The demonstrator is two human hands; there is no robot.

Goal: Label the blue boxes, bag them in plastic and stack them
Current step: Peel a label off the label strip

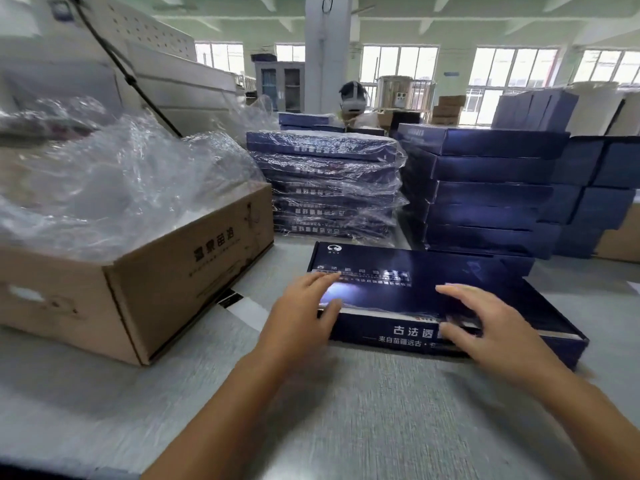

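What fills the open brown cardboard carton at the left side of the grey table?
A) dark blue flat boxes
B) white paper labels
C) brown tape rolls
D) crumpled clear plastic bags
D: crumpled clear plastic bags bulge out of the top of the open brown cardboard carton, and nothing else shows in it.

— Table [363, 393]?
— Grey. Cardboard carton [156, 289] sat left; one blue box [415, 292] lay flat, centre.
— Behind it?
— Stack of bagged blue boxes [329, 188], and just beside it on the right, stack of unbagged blue boxes [485, 195].
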